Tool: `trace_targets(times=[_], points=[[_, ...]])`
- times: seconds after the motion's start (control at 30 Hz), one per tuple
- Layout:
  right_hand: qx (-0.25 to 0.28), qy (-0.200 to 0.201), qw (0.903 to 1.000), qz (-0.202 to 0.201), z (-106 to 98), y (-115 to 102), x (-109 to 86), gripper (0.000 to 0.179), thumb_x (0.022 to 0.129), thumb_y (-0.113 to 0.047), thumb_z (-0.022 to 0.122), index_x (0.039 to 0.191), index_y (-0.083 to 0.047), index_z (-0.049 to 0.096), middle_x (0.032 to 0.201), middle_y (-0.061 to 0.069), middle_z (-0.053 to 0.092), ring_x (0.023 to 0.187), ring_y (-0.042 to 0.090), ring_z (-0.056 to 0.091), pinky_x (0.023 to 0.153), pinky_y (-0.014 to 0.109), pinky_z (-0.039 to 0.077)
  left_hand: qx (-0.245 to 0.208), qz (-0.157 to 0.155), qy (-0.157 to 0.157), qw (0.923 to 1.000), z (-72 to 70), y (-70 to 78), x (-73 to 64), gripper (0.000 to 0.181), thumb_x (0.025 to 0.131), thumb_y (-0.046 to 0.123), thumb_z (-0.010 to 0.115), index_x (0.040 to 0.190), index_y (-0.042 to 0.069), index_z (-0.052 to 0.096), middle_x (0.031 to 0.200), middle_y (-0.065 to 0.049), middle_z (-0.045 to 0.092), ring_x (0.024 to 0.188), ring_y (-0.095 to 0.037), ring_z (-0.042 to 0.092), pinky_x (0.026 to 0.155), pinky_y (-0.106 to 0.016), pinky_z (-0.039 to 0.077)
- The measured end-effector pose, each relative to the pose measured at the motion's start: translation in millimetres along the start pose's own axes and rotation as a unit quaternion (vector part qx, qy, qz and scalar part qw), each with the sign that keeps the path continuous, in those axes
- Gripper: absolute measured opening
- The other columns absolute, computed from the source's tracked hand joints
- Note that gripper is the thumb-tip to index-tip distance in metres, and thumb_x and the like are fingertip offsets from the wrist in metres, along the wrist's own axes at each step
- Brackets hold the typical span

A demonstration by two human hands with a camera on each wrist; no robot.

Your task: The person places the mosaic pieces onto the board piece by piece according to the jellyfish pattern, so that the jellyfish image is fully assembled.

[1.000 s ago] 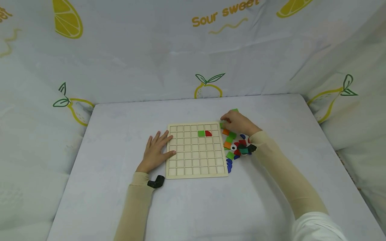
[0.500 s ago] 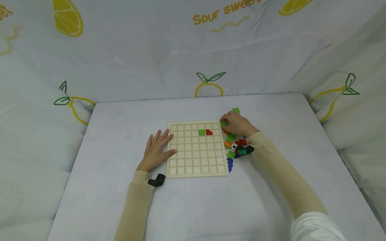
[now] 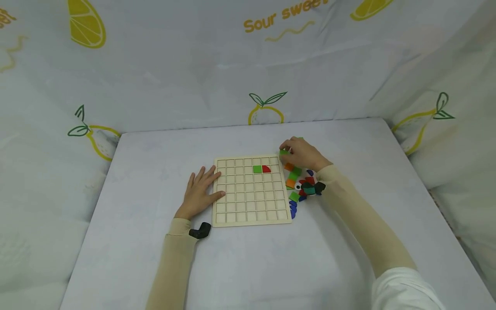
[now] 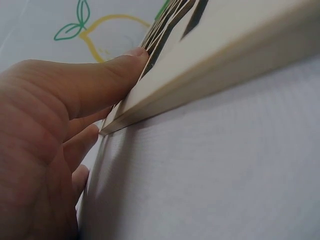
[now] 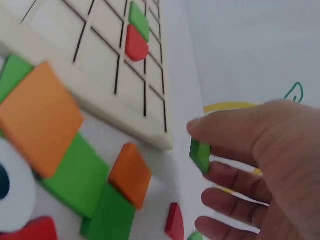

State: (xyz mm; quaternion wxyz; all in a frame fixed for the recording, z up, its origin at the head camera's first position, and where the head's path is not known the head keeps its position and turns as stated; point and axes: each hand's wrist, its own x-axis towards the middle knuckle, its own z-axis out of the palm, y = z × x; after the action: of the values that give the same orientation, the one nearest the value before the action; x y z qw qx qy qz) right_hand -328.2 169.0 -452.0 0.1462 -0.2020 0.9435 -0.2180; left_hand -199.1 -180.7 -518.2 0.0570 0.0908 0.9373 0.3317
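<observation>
A square wooden grid board (image 3: 248, 223) lies on the table. My left hand (image 3: 199, 196) rests at its left edge with the fingers spread, and in the left wrist view the thumb (image 4: 107, 82) lies over the board's rim. Near the far right corner of the board, my right hand (image 3: 304, 154) pinches a green square tile (image 5: 201, 154) between thumb and index finger, apart from the board. A green tile (image 3: 257, 169) and a red rounded-corner tile (image 3: 266, 169) sit side by side in cells of the grid.
Loose pieces lie along the board's right side: orange tiles (image 5: 42, 117), green tiles (image 5: 75, 175), blue rounded pieces (image 3: 293, 210), red pieces and a white eye piece (image 3: 298, 186). Another green tile (image 3: 300, 138) shows behind the right hand. A cloth wall stands behind the table.
My right hand has taken hold of the green tile near the board's corner and moved it slightly away, towards the back. The left hand stays in place on the board.
</observation>
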Motion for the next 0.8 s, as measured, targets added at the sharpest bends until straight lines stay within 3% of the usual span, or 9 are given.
trace_targets(times=[0.2,0.8], points=[[0.061,-0.005,0.9962,-0.062,-6,-18,1.1,0.039,0.097,-0.024,0.068,0.129,-0.002,0.065,0.120,0.016,0.062,0.113,0.031,0.055,0.098,0.048,0.051,-0.002,0.004,0.002,1.0000,-0.4,-0.9,-0.4,0.075,0.091,0.042,0.072,0.155,0.016,0.042,0.169,-0.005,0.026,0.160,-0.031,0.006,0.129,-0.053,-0.010],[0.040,-0.017,0.9900,-0.134,2,-60,17.0,0.040,0.099,-0.027,0.066,0.131,-0.003,0.065,0.121,0.013,0.064,0.113,0.029,0.056,0.098,0.046,0.050,-0.002,0.004,-0.001,1.0000,-0.8,-1.1,-0.8,0.074,0.091,0.041,0.073,0.155,0.018,0.043,0.169,-0.004,0.025,0.161,-0.031,0.005,0.129,-0.053,-0.010]])
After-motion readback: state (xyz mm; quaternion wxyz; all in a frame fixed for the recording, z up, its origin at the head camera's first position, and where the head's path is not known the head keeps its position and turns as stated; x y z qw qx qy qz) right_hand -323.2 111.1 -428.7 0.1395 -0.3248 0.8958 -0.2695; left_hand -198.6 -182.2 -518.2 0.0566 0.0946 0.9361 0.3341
